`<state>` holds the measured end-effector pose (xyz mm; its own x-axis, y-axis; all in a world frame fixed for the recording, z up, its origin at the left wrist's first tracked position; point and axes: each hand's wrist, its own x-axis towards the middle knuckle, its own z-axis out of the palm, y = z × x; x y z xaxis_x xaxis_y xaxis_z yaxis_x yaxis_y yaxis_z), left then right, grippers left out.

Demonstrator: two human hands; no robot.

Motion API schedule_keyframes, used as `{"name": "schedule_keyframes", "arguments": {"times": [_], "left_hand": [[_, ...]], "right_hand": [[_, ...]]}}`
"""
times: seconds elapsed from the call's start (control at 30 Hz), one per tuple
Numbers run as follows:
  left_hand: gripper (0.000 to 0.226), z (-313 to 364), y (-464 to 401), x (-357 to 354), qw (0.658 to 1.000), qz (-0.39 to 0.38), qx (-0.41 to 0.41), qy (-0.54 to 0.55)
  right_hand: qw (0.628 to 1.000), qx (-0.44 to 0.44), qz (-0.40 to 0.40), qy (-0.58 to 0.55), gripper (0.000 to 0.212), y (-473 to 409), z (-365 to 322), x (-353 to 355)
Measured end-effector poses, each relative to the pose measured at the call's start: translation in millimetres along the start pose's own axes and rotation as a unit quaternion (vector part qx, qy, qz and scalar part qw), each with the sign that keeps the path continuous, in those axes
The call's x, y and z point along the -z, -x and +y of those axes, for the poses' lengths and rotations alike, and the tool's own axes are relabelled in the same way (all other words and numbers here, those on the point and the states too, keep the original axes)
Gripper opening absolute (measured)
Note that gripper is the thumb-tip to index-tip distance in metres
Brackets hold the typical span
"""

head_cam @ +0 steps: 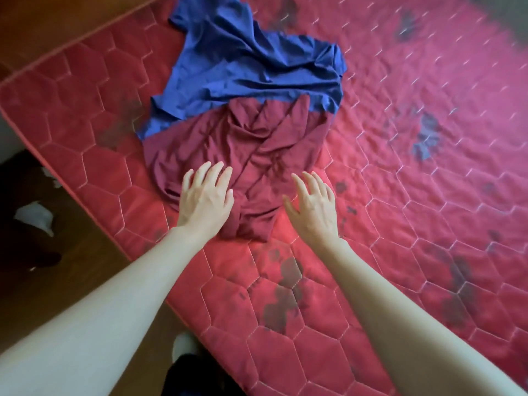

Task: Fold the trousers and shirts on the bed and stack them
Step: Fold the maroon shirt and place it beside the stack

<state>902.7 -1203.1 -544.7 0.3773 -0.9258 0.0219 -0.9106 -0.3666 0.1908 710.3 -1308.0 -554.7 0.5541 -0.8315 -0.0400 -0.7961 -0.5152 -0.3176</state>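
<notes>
Two garments lie crumpled on the bed (pixel 400 195), a red quilted mattress w/ hexagon stitching and dark stains. The maroon garment (pixel 257 144) sits near the bed's near-left edge, bunched in folds; can't tell if it's shirt or trousers. The blue garment (pixel 243 61) lies just beyond it, touching and partly overlapping its far edge, also rumpled.

Left hand (pixel 207 198) is palm down over the maroon garment's left part, fingers (pixel 200 172) spread and nearly straight, gripping nothing; looks to rest on or hover just above the cloth, can't tell which. Right hand (pixel 313 204) is at the garment's right edge, partly over bare mattress, fingers spread, slightly curled, holding nothing. Both forearms are bare and reach in from the near side.

Wood floor (pixel 43 24) shows left of the bed, w/ a white scrap (pixel 35 215) on it.
</notes>
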Motion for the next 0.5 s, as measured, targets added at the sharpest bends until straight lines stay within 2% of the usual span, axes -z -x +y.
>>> {"name": "schedule_keyframes", "arguments": {"times": [0.1,0.2,0.3,0.5], "left_hand": [[0.045,-13,-22,-14,1.0,-0.025,-0.007,-0.005],[0.046,-36,-30,-34,0.998,-0.068,-0.016,-0.012],[0.047,-61,-28,-58,0.993,-0.102,-0.06,-0.009],[0.063,-90,-16,-89,0.97,-0.148,-0.191,0.013]], "right_hand": [[1.0,0.008,-0.003,0.001,0.054,-21,-8,-15],[0.998,0.03,-0.053,0.005,0.055,-15,-28,-42],[0.998,0.034,-0.06,0.012,0.055,6,-50,-76],[0.992,-0.09,-0.073,0.041,0.065,51,-95,-131]]}}
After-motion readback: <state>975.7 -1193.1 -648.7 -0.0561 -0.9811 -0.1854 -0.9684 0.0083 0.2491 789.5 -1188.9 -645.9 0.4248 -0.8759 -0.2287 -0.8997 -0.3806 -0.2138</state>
